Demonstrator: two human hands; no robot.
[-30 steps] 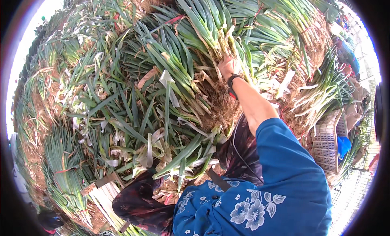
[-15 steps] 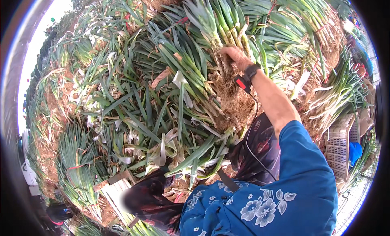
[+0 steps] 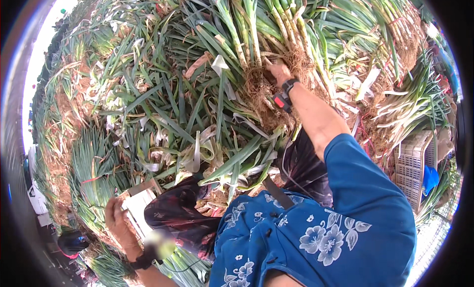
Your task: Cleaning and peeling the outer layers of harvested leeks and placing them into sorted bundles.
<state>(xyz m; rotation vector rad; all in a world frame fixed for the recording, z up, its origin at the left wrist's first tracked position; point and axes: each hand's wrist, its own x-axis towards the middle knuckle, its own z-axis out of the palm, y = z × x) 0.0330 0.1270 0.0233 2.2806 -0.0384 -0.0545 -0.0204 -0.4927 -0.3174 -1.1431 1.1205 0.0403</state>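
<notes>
Large green onions (image 3: 284,27) with long green leaves and pale stalks lie at the upper middle, their brown roots pointing toward me. My right hand (image 3: 279,73) is down among the lower stalks and roots, its fingers curled in at the stalk bases. Roots partly hide the fingertips. At the lower left, my left hand (image 3: 118,225) is raised with nothing in it, fingers somewhat apart. It is beside a white board (image 3: 142,208) with a wooden edge, close to my knee.
A tied green onion bunch (image 3: 94,176) lies at the left. Loose leaves (image 3: 168,119) cover the ground before me. At the right are a plastic crate (image 3: 410,163) with a blue item (image 3: 430,180) and more onions (image 3: 410,104).
My right hand has moved slightly left and lower, from the stalks toward the roots. The lifted onions have settled down and spread apart. My left hand has come into view at lower left.
</notes>
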